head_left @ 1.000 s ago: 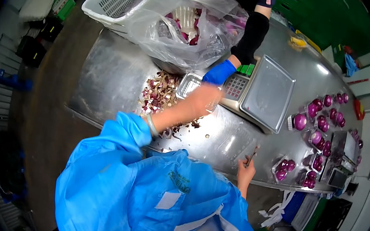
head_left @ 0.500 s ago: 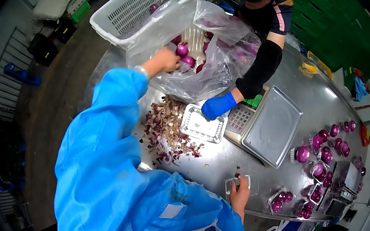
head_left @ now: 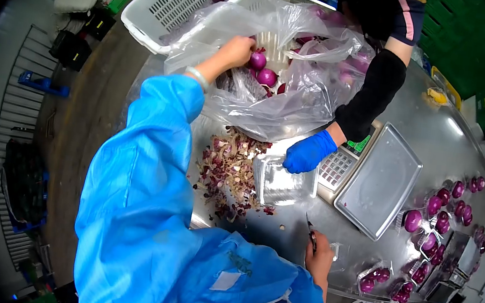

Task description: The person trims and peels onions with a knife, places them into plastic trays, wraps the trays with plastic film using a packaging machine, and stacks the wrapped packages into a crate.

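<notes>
My left hand (head_left: pixel 238 51) reaches into a clear plastic bag (head_left: pixel 241 114) of purple onions. Its fingers are curled beside an onion (head_left: pixel 257 61); what they grip, if anything, is hidden. Another onion (head_left: pixel 267 77) lies just below. Near the table's front edge, my right hand (head_left: pixel 319 256) is closed around the dark handle of a small knife (head_left: pixel 310 226), its blade pointing up and away. Beside that hand, part of a clear plastic tray (head_left: pixel 339 256) shows. Dry onion skins (head_left: pixel 230 171) are heaped between my arms.
A co-worker's blue-gloved hand (head_left: pixel 310 152) is at a clear plastic container (head_left: pixel 287 185). Next to it stands a scale (head_left: pixel 381 179). Several packs of onions (head_left: pixel 412 221) sit at the right. A white basket (head_left: pixel 179 2) stands behind the bag.
My left hand has moved up and away from the lower onions. The knife blade has swung into clearer view. The gloved hand's container has shifted and tilted. The whole view has also shifted.
</notes>
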Demonstrator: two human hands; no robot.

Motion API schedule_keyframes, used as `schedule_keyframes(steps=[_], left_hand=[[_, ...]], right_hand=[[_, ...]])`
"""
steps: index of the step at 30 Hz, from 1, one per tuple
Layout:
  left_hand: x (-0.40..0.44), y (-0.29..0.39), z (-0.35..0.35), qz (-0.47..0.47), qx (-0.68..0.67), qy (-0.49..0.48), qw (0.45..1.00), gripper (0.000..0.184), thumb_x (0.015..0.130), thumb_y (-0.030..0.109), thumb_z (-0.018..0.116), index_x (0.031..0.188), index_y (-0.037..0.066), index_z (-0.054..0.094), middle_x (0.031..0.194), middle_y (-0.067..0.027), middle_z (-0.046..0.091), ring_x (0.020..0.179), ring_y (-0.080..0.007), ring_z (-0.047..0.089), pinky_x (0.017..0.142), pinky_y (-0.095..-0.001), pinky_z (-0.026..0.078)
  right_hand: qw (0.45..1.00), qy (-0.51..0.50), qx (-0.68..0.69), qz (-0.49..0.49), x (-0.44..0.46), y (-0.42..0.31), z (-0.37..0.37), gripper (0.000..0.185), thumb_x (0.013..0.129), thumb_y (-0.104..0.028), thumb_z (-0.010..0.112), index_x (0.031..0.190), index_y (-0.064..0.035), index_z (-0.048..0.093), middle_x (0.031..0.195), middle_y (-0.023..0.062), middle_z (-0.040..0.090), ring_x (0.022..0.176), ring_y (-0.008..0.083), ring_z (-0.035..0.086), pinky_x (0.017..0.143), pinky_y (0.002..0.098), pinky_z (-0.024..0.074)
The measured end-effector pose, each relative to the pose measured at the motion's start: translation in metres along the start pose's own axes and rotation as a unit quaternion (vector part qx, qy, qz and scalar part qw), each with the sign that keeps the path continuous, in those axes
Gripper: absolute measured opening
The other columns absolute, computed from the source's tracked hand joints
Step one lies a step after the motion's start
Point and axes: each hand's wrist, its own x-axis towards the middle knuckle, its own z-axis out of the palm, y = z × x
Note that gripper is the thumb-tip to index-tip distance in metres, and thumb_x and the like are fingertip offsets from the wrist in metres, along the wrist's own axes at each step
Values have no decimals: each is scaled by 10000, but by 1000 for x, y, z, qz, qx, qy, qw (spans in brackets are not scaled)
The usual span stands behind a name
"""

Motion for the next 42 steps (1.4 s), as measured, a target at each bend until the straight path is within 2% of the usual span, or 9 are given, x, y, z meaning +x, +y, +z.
schedule_keyframes(steps=[7,15,19,22,24,26,30,34,42], left_hand=[[42,-37,32,52,199,12,979,196,804,55,590,976,29,681,1271,-230,569,1120,-415,587,941,-450,493],[65,-69,51,-43,128,-118,984,665,649,75,783,1272,66,550,1244,-263,579,1155,-421,564,962,-457,490],[24,2,-24,-20,147,21,989,766,689,163,811,1376,71,484,1237,-234,607,1165,-370,591,992,-435,481],[-14,52,-85,-46,-113,34,992,784,695,182,815,1387,72,465,1293,-190,582,1198,-319,574,1028,-413,464],[-61,77,-111,-68,-362,-13,930,777,730,233,789,1405,71,443,1317,-152,560,1186,-292,573,1047,-414,464],[-124,110,-121,-114,-657,-90,740,750,770,293,741,1418,73,434,1374,-146,521,1209,-293,571,1058,-443,468],[-240,155,-127,-174,-795,-160,559,715,830,341,659,1439,67,404,1408,-148,499,1268,-288,544,1058,-462,472],[-321,175,-111,-239,-843,-136,462,729,863,393,642,1460,66,382,1414,-150,503,1270,-307,547,1032,-492,484],[-416,182,-94,-224,-879,-116,405,771,839,412,705,1437,44,387,1384,-202,513,1227,-336,579,1028,-491,505]], right_hand=[[998,-52,-45,11,-5,2,6,299,796,-5,687,1087,-67,655,970,148,680,858,374,668,724,430,525],[998,-27,-56,-31,7,0,7,290,789,-12,692,1068,-80,655,982,149,687,834,365,675,685,424,535],[997,-28,-46,-47,6,-8,-2,298,797,-2,674,1085,-75,650,980,142,689,822,364,676,689,425,535],[997,-26,-24,-64,4,-11,-3,335,790,6,663,1116,-69,644,997,143,683,832,362,675,702,422,538],[996,-31,-2,-80,7,-20,-7,399,767,2,668,1160,-64,637,1038,149,671,850,358,671,720,422,540],[996,4,23,-87,14,-37,-9,415,767,17,663,1174,-60,638,1047,159,669,858,357,670,719,420,538],[974,73,-4,-215,31,-78,-17,445,785,35,650,1219,-65,636,1068,157,669,858,341,671,704,406,540],[931,87,-82,-344,35,-117,-21,533,717,-14,674,1243,-98,651,1106,84,661,777,251,660,621,351,527],[897,29,-142,-417,13,-156,17,511,746,-83,648,1251,-158,651,1092,36,651,689,155,612,576,290,520]])
